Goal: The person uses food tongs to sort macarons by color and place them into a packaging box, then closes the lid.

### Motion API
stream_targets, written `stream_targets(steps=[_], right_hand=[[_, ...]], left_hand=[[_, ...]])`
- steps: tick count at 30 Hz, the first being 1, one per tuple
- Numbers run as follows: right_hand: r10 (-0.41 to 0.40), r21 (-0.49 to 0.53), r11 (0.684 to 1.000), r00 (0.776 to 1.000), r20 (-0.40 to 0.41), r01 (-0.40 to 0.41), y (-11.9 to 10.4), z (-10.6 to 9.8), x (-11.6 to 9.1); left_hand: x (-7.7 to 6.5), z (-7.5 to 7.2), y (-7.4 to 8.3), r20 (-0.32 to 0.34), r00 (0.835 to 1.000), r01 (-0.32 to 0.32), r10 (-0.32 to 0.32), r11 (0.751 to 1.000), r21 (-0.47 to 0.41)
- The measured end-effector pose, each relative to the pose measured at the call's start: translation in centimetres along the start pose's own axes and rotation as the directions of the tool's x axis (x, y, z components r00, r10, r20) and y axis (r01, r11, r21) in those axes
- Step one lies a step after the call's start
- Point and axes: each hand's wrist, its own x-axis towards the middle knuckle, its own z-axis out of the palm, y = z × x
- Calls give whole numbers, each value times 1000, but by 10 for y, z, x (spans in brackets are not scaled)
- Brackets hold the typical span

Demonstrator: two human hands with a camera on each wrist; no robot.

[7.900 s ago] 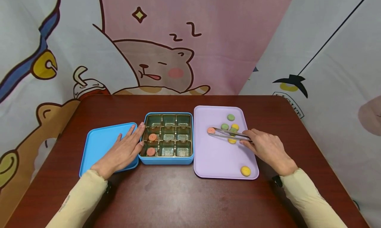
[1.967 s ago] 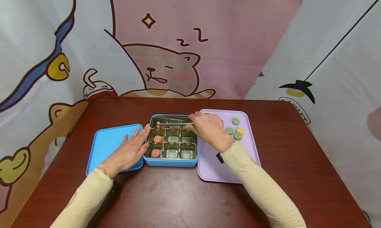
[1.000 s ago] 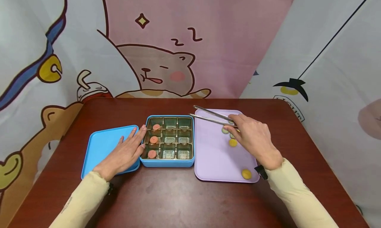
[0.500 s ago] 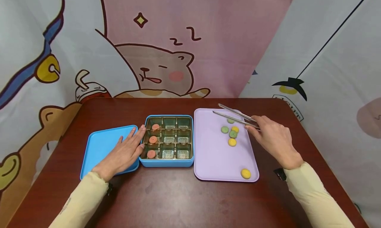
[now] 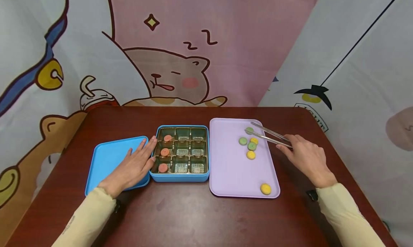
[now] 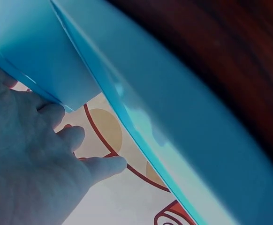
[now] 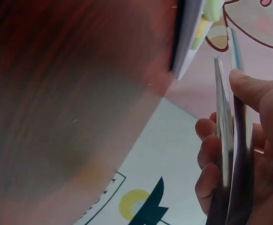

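My right hand (image 5: pixel 308 159) grips metal tweezers (image 5: pixel 271 139), whose parted tips stand about the rearmost green macaron-like disc (image 5: pixel 249 131) on the lilac tray (image 5: pixel 232 179). In the right wrist view the serrated tweezers (image 7: pixel 237 122) lie between thumb and curled fingers. My left hand (image 5: pixel 129 170) lies flat with straight fingers across a blue lid (image 5: pixel 108 159), fingertips at the left edge of a blue box (image 5: pixel 180 177). Inside the box, a gold divided insert holds a pink disc (image 5: pixel 167 138) at back left, another pink disc (image 5: pixel 165 152) at middle left and a third pink disc (image 5: pixel 163 167) at front left.
Another green disc (image 5: pixel 243 141), a green disc (image 5: pixel 252 146), a yellow disc (image 5: pixel 254 141) and another yellow disc (image 5: pixel 250 155) cluster on the tray. A lone yellow disc (image 5: pixel 266 189) lies at its front right corner. A printed cloth (image 5: pixel 238 60) hangs behind the brown table (image 5: pixel 180 218).
My right hand carried a pink disc from the tray into the box's back left compartment, released it, and returned rightward with the tweezers to the rear green disc. My left hand has stayed put.
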Motion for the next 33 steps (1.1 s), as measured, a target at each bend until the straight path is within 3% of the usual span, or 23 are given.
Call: stream_targets(steps=[16, 33], right_hand=[[13, -34, 999, 997, 70, -11, 6, 14, 3], [-23, -41, 999, 998, 56, 25, 8, 14, 3]], left_hand=[[-1, 1, 0, -6, 1000, 4, -4, 1000, 6], [2, 1, 1, -18, 1000, 6, -6, 1000, -1]])
